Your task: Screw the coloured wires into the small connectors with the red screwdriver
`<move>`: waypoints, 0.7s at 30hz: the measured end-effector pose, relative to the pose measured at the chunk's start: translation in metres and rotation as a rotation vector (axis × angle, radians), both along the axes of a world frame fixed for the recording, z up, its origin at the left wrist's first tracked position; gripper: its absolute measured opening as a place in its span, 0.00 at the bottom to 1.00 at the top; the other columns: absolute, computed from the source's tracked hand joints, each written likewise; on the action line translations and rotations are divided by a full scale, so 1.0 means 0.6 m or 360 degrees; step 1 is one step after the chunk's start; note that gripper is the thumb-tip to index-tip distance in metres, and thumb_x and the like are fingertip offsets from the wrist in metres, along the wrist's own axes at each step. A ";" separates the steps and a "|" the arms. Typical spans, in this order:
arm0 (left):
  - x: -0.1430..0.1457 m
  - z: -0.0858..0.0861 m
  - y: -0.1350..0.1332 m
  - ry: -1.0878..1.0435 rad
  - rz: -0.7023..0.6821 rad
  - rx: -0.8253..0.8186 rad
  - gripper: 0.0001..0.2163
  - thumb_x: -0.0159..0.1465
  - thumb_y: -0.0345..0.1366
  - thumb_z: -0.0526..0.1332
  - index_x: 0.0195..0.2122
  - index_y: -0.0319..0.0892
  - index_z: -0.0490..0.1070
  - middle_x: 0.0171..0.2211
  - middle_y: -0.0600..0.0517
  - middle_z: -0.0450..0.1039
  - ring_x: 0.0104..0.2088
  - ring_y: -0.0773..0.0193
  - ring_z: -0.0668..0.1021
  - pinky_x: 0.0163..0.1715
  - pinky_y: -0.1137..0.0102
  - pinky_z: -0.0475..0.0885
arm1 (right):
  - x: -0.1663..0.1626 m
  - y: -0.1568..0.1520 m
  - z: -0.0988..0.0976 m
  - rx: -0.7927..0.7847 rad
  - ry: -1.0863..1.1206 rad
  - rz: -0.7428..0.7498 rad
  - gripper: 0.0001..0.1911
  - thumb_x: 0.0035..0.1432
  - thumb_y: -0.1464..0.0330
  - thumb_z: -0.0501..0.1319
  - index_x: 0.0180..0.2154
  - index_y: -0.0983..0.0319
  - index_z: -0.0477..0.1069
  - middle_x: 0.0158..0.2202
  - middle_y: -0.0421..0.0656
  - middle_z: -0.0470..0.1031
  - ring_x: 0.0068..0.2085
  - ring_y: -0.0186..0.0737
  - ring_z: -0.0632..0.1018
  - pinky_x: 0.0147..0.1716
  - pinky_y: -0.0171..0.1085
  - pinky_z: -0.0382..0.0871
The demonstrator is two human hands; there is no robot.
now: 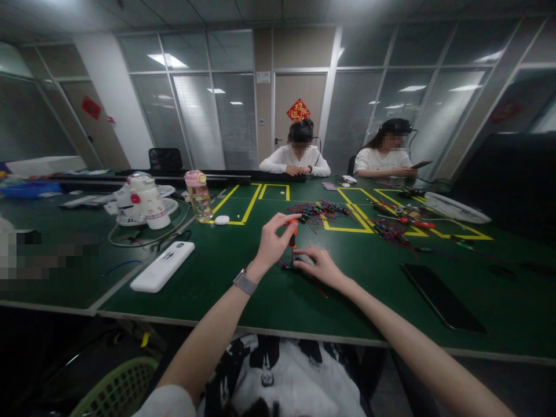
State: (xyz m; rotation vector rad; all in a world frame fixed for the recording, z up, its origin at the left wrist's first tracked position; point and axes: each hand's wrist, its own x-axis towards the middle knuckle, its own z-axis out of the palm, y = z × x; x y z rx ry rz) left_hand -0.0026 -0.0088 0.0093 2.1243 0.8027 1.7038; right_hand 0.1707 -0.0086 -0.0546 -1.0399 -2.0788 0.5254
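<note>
A green counter [243, 307] spreads under and around both hands. Two people sit across it beyond the hands: one in a white shirt [282, 157] straight ahead, another in a white T-shirt [371, 162] farther right. Just past the fingertips lies a pile of red, blue and black wires [324, 211]. A black phone [441, 296] lies flat, well right of the right hand, and a white power bank [164, 266] lies left of the left hand. Beyond the power bank, forward and left of the hands, stands a pink-lidded bottle [198, 200]. The left hand [274, 236] is closed, thumb against fingers, around the orange handle of a nearly upright screwdriver [294, 231]. The right hand [320, 267] is partly curled beside the shaft, thumb and forefinger apart; whether it grips anything cannot be told. Smallest is a dark wired piece [285, 266], on the counter below the screwdriver, between the hands.
</note>
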 end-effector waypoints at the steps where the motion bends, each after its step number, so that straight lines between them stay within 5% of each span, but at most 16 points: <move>1: 0.000 0.001 -0.001 0.0001 0.0003 0.0001 0.10 0.66 0.34 0.56 0.46 0.43 0.74 0.36 0.50 0.73 0.37 0.65 0.75 0.40 0.70 0.69 | -0.003 0.000 0.009 -0.0024 0.0097 -0.0024 0.17 0.55 0.59 0.63 0.44 0.59 0.77 0.43 0.45 0.80 0.45 0.48 0.78 0.52 0.49 0.66; 7: 0.003 0.003 -0.007 0.0017 -0.0008 0.0012 0.10 0.66 0.33 0.56 0.45 0.43 0.74 0.38 0.50 0.74 0.39 0.65 0.75 0.41 0.70 0.69 | -0.019 0.017 0.052 -0.0091 0.0511 0.0050 0.15 0.47 0.60 0.68 0.36 0.62 0.79 0.38 0.46 0.81 0.42 0.49 0.79 0.48 0.46 0.69; 13: 0.000 0.009 -0.006 0.0058 0.0118 0.0157 0.11 0.66 0.35 0.55 0.44 0.43 0.75 0.39 0.48 0.73 0.40 0.63 0.75 0.42 0.67 0.70 | -0.027 0.025 0.049 -0.0063 0.0600 0.0081 0.13 0.45 0.60 0.69 0.31 0.61 0.79 0.34 0.45 0.80 0.39 0.46 0.79 0.46 0.44 0.70; 17: -0.022 0.057 -0.058 -0.0335 0.0280 0.0463 0.11 0.67 0.37 0.53 0.38 0.45 0.76 0.34 0.50 0.73 0.36 0.62 0.75 0.39 0.64 0.71 | -0.031 0.016 0.044 -0.0015 0.0632 0.0074 0.13 0.45 0.60 0.69 0.30 0.62 0.79 0.33 0.44 0.80 0.39 0.45 0.78 0.45 0.43 0.70; 19: -0.053 0.088 -0.102 -0.0664 0.0191 0.0561 0.17 0.68 0.41 0.49 0.31 0.47 0.75 0.25 0.52 0.68 0.29 0.64 0.73 0.35 0.62 0.72 | -0.031 0.013 0.044 -0.0022 0.0631 0.0053 0.13 0.45 0.59 0.69 0.31 0.62 0.79 0.33 0.45 0.80 0.38 0.45 0.78 0.45 0.43 0.69; 21: -0.095 0.112 -0.142 -0.0647 0.0194 0.0531 0.23 0.70 0.45 0.43 0.29 0.48 0.75 0.19 0.53 0.62 0.25 0.64 0.71 0.38 0.58 0.73 | -0.030 0.011 0.045 -0.0036 0.0626 0.0005 0.14 0.46 0.59 0.69 0.31 0.62 0.79 0.33 0.45 0.80 0.38 0.45 0.78 0.44 0.43 0.69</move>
